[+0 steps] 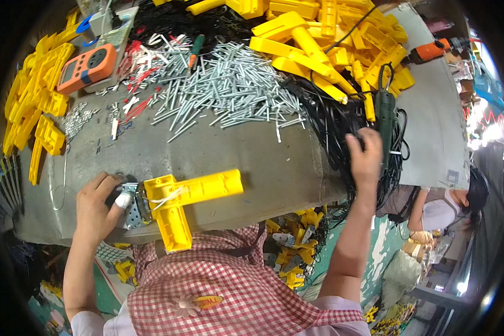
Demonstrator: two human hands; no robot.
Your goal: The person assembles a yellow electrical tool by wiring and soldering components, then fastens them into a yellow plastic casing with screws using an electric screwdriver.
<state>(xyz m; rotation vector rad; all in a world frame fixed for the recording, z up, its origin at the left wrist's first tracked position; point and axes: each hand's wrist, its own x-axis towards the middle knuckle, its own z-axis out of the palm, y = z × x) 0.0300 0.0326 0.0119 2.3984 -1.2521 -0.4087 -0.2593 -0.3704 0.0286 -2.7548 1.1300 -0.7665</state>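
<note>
My left hand (pixel 98 207), with a white wrap on the thumb, is closed on a perforated metal plate (pixel 133 207) at the table's near edge. Joined to that plate is a yellow plastic housing (pixel 210 186) with one arm to the right and one toward me; white wires lie across it. My right hand (pixel 367 157) is raised at the right, fingers apart and slightly bent, with nothing visible in them. Beside it hangs a dark green corded power tool (pixel 385 115). Black cables (pixel 341 134) lie close to its fingers; whether they touch is unclear.
Silvery metal rods (pixel 235 84) lie piled on the grey table (pixel 274 168), with a green-handled screwdriver (pixel 196 50) among them. Yellow parts (pixel 319 45) are heaped behind; more (pixel 31 95) stand left by an orange meter (pixel 88 68). Another person (pixel 437 207) is at the far right.
</note>
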